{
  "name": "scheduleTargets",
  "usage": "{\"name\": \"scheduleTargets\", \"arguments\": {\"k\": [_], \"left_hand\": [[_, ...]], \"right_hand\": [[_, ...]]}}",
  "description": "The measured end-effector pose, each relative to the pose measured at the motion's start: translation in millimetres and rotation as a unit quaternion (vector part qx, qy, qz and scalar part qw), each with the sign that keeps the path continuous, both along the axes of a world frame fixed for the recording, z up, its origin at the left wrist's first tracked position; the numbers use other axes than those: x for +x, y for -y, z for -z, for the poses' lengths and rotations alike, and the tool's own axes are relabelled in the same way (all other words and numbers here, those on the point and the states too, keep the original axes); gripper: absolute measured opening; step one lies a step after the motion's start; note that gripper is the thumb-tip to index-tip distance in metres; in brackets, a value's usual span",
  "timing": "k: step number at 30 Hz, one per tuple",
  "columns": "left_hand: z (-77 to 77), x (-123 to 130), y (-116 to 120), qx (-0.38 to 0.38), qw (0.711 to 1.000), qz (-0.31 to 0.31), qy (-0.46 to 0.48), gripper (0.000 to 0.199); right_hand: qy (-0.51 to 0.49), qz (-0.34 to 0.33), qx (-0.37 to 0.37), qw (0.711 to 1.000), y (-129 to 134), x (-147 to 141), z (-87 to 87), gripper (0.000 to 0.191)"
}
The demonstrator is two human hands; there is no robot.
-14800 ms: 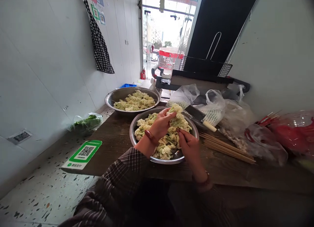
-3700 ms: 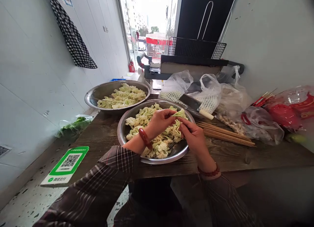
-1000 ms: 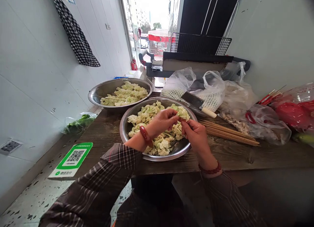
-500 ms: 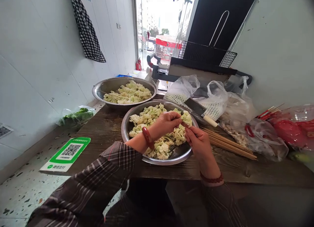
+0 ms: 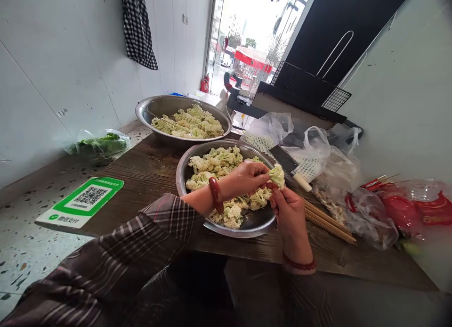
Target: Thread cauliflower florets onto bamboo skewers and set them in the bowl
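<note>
I grip a cauliflower floret (image 5: 277,176) with my left hand (image 5: 247,178) above the near metal bowl (image 5: 243,232), right hand (image 5: 291,213) pinching its base.

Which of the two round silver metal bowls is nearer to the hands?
The front round silver metal bowl, beneath the left hand; the other bowl stands farther back.

1. L hand (image 5: 249,177) holds floret (image 5: 277,175) over near bowl (image 5: 181,174).
2. R hand (image 5: 292,211) pinches floret's base.
3. Near bowl: more cauli (image 5: 219,161).
4. Far bowl (image 5: 147,111): cauli pcs (image 5: 190,124) w/ thin sticks (image 5: 194,104).
5. Skewers (image 5: 328,222) on table (image 5: 141,176), R of near bowl.
</note>
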State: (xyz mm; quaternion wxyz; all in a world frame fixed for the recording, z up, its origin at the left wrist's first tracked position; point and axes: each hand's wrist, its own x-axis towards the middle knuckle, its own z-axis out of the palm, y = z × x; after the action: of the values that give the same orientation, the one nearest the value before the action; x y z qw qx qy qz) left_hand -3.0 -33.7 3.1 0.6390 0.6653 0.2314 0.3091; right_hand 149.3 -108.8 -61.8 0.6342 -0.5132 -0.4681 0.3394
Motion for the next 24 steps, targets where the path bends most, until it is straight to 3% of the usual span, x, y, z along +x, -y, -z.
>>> {"name": "scheduleTargets", "arguments": {"k": [4,14,24], "left_hand": [[0.4,0,0,-0.017,1.000,-0.002,0.000,0.013],[13.9,-1,-9,-0.165,0.980,0.054,0.095,0.018],[7.7,-4,-8,-0.213,0.974,0.044,0.061,0.011]], "right_hand": [[0.021,0.000,0.014,1.000,2,1,0.5,0.033],[0.053,-0.028,0.011,0.998,2,3,0.0,0.041],[0.069,-0.032,0.015,0.997,2,4,2.5,0.042]]}}
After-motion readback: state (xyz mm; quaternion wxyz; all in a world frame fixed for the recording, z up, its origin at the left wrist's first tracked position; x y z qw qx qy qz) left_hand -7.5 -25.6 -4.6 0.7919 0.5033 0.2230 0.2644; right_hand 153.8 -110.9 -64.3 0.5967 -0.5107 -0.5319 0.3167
